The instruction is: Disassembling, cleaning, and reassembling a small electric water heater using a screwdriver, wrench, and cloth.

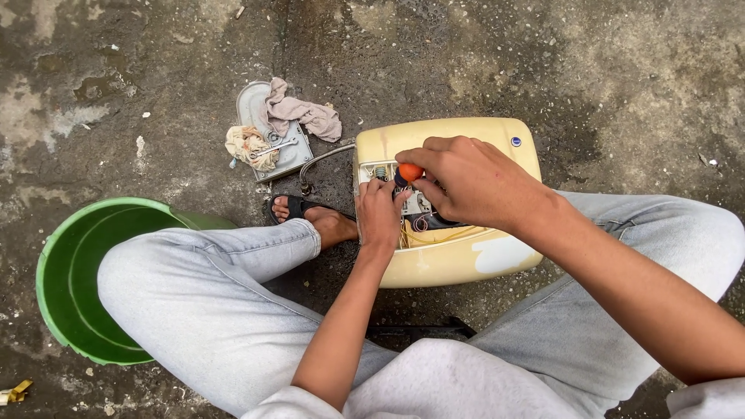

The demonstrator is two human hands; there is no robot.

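A cream-yellow appliance casing (466, 260) lies on the concrete ground between my knees, its inner compartment open and showing wires and a small circuit part (417, 221). My right hand (466, 180) is closed around a screwdriver with an orange handle (410, 171), held upright over the compartment. My left hand (380, 213) rests inside the opening beside the tool's shaft, fingers bent on the inner parts. The tool's tip is hidden by my hands.
A green plastic bucket (58, 256) stands at left by my knee. Behind it a grey metal cover plate (256, 105) holds a wrench (273, 147) and two rags (306, 115). My sandalled foot (306, 213) lies beside a thin hose (322, 159).
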